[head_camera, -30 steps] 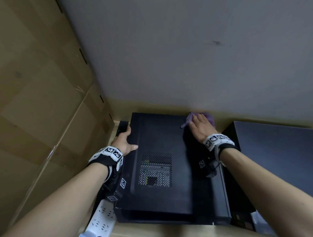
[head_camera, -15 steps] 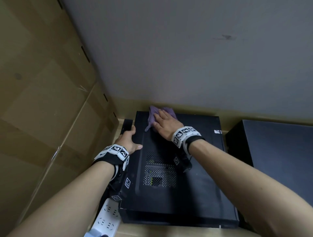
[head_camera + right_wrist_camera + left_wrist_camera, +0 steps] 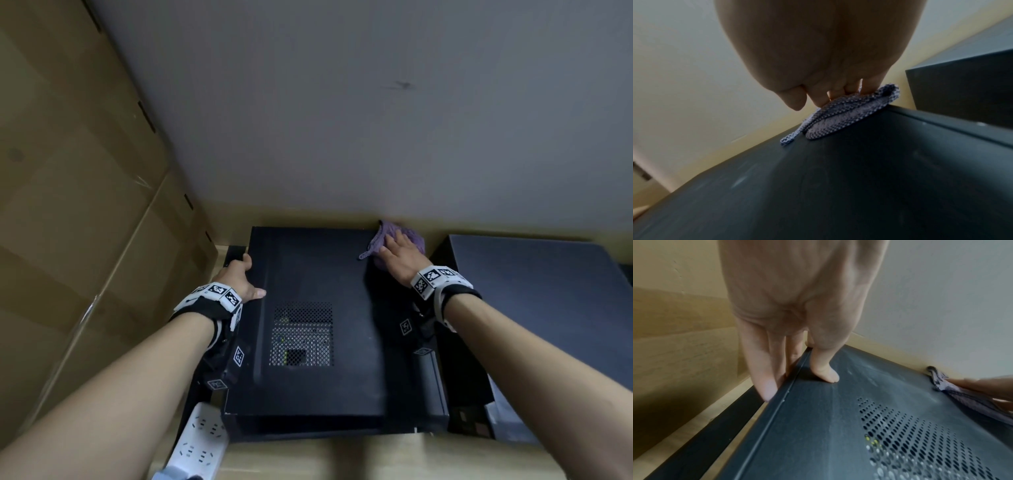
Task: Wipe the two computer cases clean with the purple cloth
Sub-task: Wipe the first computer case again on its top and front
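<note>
Flat on the purple cloth (image 3: 404, 236) lies the right hand (image 3: 400, 255), its fingers straight and pressed down on the fabric at the far right corner of the nearer computer case (image 3: 318, 274). Half a second ago this hand and the cloth were seen at the far left part of the same top panel, near the left hand; a second ago they were at the right corner, as now. The left hand (image 3: 239, 277) is found at the same place as in the earlier pictures: its fingers (image 3: 764, 369) are laid straight down along the left side of the case and the thumb is pressed on the top panel, so the edge is clamped between them.

The cloth is shown as a woven fabric with a small checked texture, folded into a flat pad, with one narrow corner trailing to the left. The case is a flat black metal box with a matt, dusty panel, in which a rectangular field of small round holes (image 3: 303, 334) is punched. A second computer case (image 3: 534, 308), dark and smooth, is placed just beside it on the right. On the left, brown cardboard boxes (image 3: 85, 205) are stacked, and a white plastic power strip (image 3: 202, 442) is seen at the near left corner of the case.
</note>
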`<act>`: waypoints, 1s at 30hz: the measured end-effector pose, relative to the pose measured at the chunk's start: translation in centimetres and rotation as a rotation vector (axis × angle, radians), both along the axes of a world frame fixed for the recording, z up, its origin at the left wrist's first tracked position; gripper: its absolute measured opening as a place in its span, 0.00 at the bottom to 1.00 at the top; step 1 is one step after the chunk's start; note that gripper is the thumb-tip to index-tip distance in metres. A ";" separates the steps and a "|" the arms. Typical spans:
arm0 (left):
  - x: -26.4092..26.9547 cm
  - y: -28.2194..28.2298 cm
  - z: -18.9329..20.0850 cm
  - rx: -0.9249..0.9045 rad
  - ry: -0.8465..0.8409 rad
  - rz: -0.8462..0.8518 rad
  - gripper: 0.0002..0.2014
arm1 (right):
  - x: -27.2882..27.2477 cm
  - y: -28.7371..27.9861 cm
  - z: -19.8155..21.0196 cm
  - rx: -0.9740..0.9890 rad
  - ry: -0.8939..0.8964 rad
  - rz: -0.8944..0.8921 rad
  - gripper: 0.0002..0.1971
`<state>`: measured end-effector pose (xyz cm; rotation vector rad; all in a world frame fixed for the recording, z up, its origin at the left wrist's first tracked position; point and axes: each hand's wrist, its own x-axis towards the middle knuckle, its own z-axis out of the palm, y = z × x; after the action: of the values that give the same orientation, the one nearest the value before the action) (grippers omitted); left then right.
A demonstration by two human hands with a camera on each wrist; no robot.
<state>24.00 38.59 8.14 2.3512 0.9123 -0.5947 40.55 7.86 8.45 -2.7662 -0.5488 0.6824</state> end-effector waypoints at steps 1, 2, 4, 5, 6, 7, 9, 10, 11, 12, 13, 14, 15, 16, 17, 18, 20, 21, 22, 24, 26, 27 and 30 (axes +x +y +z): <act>-0.1 0.0 0.1 -0.008 -0.008 0.006 0.49 | -0.7 0.1 0.0 -0.001 0.004 0.014 0.30; -0.3 -0.1 0.2 -0.028 -0.012 0.023 0.49 | -1.5 0.1 0.0 -0.002 0.005 0.039 0.30; -1.0 -0.3 0.5 -0.085 -0.062 0.066 0.48 | -3.8 0.6 0.0 0.020 0.008 0.113 0.31; -1.6 -0.4 0.6 -0.117 -0.097 0.101 0.48 | -5.3 1.1 0.1 0.041 0.007 0.159 0.31; -2.3 -0.4 0.7 -0.144 -0.118 0.141 0.48 | -7.1 1.8 0.3 0.063 0.005 0.202 0.30; -3.0 -0.4 0.4 -0.175 -0.143 0.190 0.49 | -8.8 2.7 0.6 0.078 0.003 0.241 0.28; -4.8 -0.1 -0.5 -0.256 -0.162 0.296 0.46 | -12.6 4.8 1.3 0.096 0.008 0.314 0.28; -5.7 -0.1 -0.7 -0.294 -0.171 0.330 0.39 | -14.3 6.0 1.7 0.104 0.006 0.353 0.28; -6.5 -0.3 -0.6 -0.335 -0.181 0.352 0.30 | -16.0 7.1 1.9 0.113 0.005 0.394 0.28; -7.3 -0.7 -0.1 -0.371 -0.188 0.359 0.22 | -17.6 8.2 2.1 0.129 0.013 0.432 0.28; -7.9 -0.9 0.2 -0.400 -0.198 0.359 0.18 | -19.2 9.0 2.1 0.145 0.019 0.475 0.28; -8.5 -1.2 0.4 -0.418 -0.196 0.357 0.17 | -20.9 9.8 2.1 0.159 0.018 0.520 0.28; -9.2 -1.4 0.6 -0.430 -0.201 0.360 0.17 | -22.6 10.3 2.1 0.173 0.010 0.563 0.28; -9.7 -1.6 0.8 -0.432 -0.207 0.359 0.16 | -24.2 10.5 2.1 0.191 0.004 0.597 0.28; -10.3 -1.7 0.9 -0.427 -0.216 0.362 0.15 | -25.7 10.5 2.0 0.205 -0.002 0.623 0.28; -10.8 -1.9 0.9 -0.416 -0.218 0.353 0.15 | -27.1 10.2 1.9 0.215 -0.004 0.644 0.28; -12.0 -2.5 0.7 -0.401 -0.232 0.319 0.15 | -29.2 9.4 1.6 0.233 -0.009 0.661 0.28; -12.7 -2.9 0.6 -0.388 -0.232 0.299 0.14 | -30.0 8.8 1.5 0.246 -0.016 0.652 0.26; -13.3 -3.4 0.6 -0.372 -0.224 0.285 0.13 | -30.7 8.2 1.5 0.267 -0.039 0.639 0.24; -14.7 -4.4 0.6 -0.349 -0.193 0.251 0.11 | -31.8 7.0 1.3 0.303 -0.133 0.616 0.18; -15.9 -5.2 0.0 -0.325 -0.168 0.198 0.20 | -32.4 5.4 0.8 0.301 -0.225 0.601 0.13; -16.4 -5.5 -0.2 -0.299 -0.164 0.166 0.25 | -32.6 4.5 0.4 0.305 -0.264 0.581 0.12; -18.1 -6.7 0.0 -0.208 -0.198 0.075 0.29 | -32.3 1.3 0.1 0.303 -0.322 0.446 0.11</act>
<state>5.93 31.89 8.12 2.1354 0.8043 -0.3976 8.26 9.16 8.50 -2.4902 -1.2475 0.1997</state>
